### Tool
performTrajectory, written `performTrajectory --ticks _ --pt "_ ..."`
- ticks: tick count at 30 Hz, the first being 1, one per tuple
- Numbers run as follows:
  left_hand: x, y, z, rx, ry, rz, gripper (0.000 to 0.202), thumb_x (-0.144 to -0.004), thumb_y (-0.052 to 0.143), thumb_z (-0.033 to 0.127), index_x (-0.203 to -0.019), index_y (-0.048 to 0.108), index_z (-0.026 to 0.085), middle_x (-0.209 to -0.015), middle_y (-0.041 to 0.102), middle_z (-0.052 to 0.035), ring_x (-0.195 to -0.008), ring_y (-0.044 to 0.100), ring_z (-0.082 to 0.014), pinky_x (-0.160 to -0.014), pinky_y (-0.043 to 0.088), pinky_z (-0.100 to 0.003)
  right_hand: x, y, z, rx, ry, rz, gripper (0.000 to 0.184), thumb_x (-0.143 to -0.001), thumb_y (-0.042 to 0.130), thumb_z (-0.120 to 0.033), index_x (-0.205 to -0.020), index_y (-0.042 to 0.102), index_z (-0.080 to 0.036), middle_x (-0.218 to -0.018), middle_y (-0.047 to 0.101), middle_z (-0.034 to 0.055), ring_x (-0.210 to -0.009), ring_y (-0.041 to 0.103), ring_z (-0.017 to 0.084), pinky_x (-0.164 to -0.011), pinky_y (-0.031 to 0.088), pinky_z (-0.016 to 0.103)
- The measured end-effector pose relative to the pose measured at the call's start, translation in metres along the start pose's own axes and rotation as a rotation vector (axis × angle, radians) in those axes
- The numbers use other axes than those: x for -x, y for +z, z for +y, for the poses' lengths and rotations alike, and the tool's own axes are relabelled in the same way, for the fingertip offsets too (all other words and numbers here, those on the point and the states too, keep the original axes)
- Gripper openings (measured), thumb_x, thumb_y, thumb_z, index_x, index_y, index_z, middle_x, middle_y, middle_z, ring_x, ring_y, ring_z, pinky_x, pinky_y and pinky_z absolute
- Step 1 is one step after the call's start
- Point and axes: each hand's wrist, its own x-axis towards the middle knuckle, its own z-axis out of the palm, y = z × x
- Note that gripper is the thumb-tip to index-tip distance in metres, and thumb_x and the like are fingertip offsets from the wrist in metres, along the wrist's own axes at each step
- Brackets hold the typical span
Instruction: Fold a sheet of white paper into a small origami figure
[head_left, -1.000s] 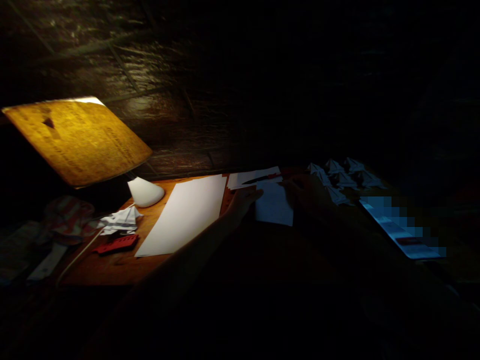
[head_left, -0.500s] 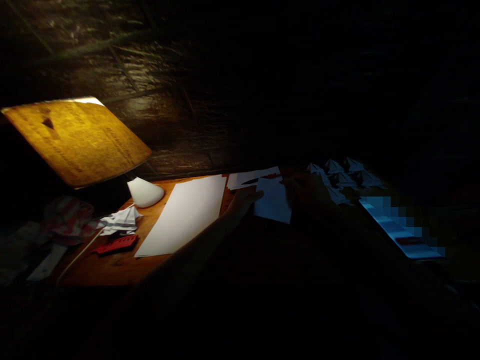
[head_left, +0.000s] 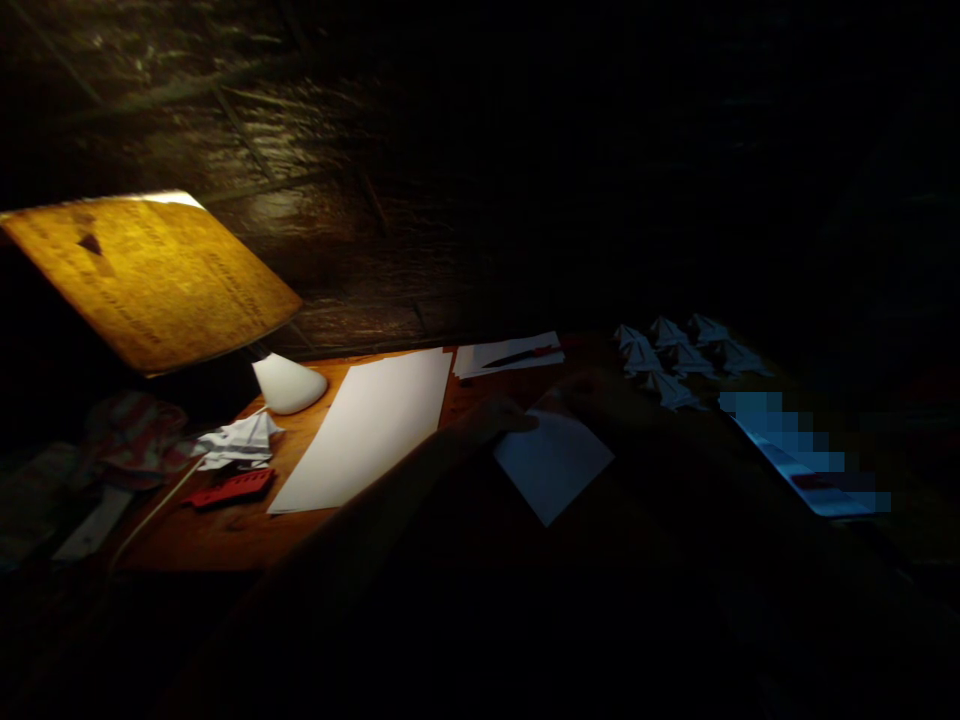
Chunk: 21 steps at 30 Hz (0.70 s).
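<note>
Paper (head_left: pixel 553 470) held cornerwise in the gloom

The paper is in front of the person, over the dark near part of the table (head_left: pixel 225 540), one corner pointing down toward the body; whether its underside touches the wood cannot be told. The left hand (head_left: pixel 487 417) has its grip pinched on the upper left edge. The right hand (head_left: pixel 589 388) is at the top corner, but so dim that the state of its grip cannot be told.

To handle the paper well, the left hand should press just enough to stop it slipping, without denting it, and both hands would do best to keep it flat, so that edges and corners can be judged by eye. With so little light here, working nearer the lamp base (head_left: pixel 291 385) would probably help, as would checking the edges by touch; a stray crease would be hard to undo.

Half a second ago the paper had a straight edge at the bottom and covered part of the stack of small sheets (head_left: pixel 471 362). Now it is rotated into a diamond and sits lower, and both hands have come down with it. The stack and the knife (head_left: pixel 517 357) on it show uncovered, while the folded pieces (head_left: pixel 670 390) to the right are where they were
</note>
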Motion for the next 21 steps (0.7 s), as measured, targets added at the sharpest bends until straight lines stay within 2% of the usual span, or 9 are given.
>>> performTrajectory --ticks 3,7,10,14,18,21 --pt "0.001 0.000 0.004 -0.070 -0.038 -0.119 0.048 -0.064 0.088 0.051 -0.045 0.058 0.018 -0.042 0.049 0.0006 -0.039 0.038 -0.0085 -0.042 0.027 -0.025 -0.002 0.007 0.000 0.086 -0.025 0.022 0.037 -0.076 0.073 -0.054 -0.076 0.073 -0.017 -0.070 0.066 0.0015 -0.059 0.054 0.013 -0.056 0.040 0.026" --pt "-0.001 0.000 0.006 -0.111 -0.052 -0.142 0.051 -0.066 0.085 0.056 -0.047 0.059 0.017 -0.043 0.048 0.0008 -0.040 0.037 -0.0082 -0.043 0.026 -0.025 -0.004 0.010 0.002 0.056 -0.044 0.036 0.038 -0.075 0.071 -0.054 -0.069 0.067 -0.017 -0.063 0.057 -0.0019 -0.055 0.046 0.011 -0.053 0.034 0.025" --pt "-0.003 -0.001 0.004 -0.136 -0.023 -0.082 0.049 -0.068 0.086 0.054 -0.046 0.060 0.018 -0.042 0.047 -0.0002 -0.040 0.038 -0.0092 -0.044 0.026 -0.027 -0.005 0.008 0.002 0.011 -0.052 0.105 0.037 -0.075 0.072 -0.051 -0.064 0.063 -0.017 -0.059 0.051 -0.0041 -0.052 0.041 0.009 -0.051 0.031 0.025" --pt "-0.008 -0.006 -0.001 -0.151 0.034 -0.010 0.046 -0.068 0.087 0.051 -0.046 0.061 0.019 -0.042 0.047 -0.0001 -0.044 0.042 -0.0111 -0.046 0.029 -0.027 -0.008 0.002 0.005 -0.021 -0.110 0.146 0.040 -0.075 0.072 -0.052 -0.059 0.059 -0.018 -0.057 0.051 -0.0034 -0.052 0.042 0.010 -0.052 0.032 0.026" --pt "-0.013 -0.011 0.000 -0.128 0.085 0.146 0.037 -0.071 0.084 0.051 -0.058 0.072 0.019 -0.054 0.061 -0.0020 -0.053 0.052 -0.0138 -0.053 0.038 -0.028 -0.014 -0.003 0.009 -0.035 -0.175 0.222 0.046 -0.073 0.074 -0.059 -0.057 0.058 -0.018 -0.059 0.054 -0.0021 -0.055 0.045 0.011 -0.056 0.036 0.027" --pt "-0.015 -0.010 0.002 0.016 0.093 0.272 0.029 -0.068 0.086 0.042 -0.059 0.073 0.018 -0.060 0.066 -0.0029 -0.062 0.059 -0.0168 -0.058 0.044 -0.029 -0.017 -0.005 0.012 -0.014 -0.190 0.262 0.047 -0.074 0.073 -0.061 -0.060 0.060 -0.018 -0.059 0.054 -0.0022 -0.056 0.046 0.011 -0.056 0.035 0.027"
